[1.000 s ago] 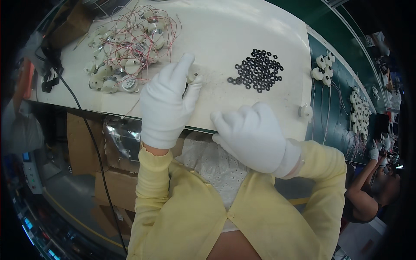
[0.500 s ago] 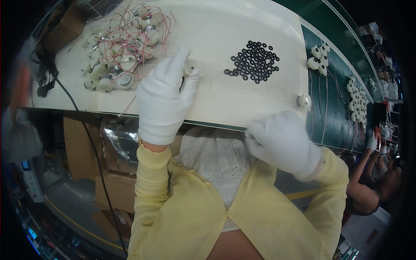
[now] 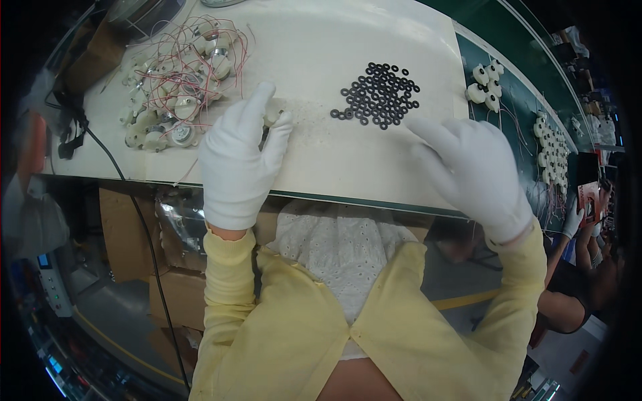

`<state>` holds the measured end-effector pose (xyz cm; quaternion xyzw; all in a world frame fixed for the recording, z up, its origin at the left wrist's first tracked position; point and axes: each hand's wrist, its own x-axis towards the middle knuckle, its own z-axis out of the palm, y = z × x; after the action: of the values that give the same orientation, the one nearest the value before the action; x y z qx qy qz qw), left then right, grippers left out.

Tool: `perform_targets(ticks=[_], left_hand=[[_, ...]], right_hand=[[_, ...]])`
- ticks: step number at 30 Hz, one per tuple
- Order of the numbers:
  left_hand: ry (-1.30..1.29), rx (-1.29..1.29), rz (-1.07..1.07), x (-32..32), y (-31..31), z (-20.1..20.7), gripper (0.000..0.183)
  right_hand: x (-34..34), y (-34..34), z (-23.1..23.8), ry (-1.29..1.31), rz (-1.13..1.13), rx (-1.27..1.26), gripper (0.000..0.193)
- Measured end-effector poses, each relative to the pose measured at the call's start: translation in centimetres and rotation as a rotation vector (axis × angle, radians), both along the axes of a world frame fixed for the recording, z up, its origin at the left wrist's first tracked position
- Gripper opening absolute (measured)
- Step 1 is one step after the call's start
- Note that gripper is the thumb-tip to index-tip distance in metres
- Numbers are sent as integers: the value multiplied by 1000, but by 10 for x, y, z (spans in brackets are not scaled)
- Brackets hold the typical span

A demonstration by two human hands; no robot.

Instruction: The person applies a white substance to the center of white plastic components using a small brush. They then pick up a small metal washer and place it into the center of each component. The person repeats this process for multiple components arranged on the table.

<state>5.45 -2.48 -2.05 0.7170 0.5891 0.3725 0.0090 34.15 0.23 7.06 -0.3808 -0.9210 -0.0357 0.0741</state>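
Head view: left hand [image 3: 235,160] pinches a pale part [image 3: 271,117] between thumb and fingers, over the white table [image 3: 334,167]. Right hand [image 3: 471,170] is open, fingers stretched, tips just beside the black rings [image 3: 378,97]! Wired motors [image 3: 185,107] heap up at far left, near the left hand.

Left hand [image 3: 235,167] is mostly covering a pale part [image 3: 272,118]. Frame is cropping the worktable [image 3: 328,170] along its far edge.

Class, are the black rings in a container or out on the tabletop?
Out: the black rings lie loose in a patch directly on the white tabletop, with no container walls around them.
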Motion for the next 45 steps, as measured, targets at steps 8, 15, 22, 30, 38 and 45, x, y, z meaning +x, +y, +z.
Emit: perform_targets(ticks=[8,15,22,30,38,45], left_hand=[[-27,55,-14,0,3,-5,43],[26,67,23,0,2,-3,44],[17,45,17,0,3,-2,44],[29,-26,42,1,-1,2,48],[25,67,22,1,4,-1,44],[28,6,24,0,0,1,48]], right_hand=[[-43,16,-29,-73,77,-128,41],[-25,8,-20,-96,94,-269,40],[-46,20,-22,-96,62,-174,43],[-43,19,-19,-114,95,-234,40],[-58,32,-25,-61,91,-191,40],[-18,32,1,132,-39,-114,37]])
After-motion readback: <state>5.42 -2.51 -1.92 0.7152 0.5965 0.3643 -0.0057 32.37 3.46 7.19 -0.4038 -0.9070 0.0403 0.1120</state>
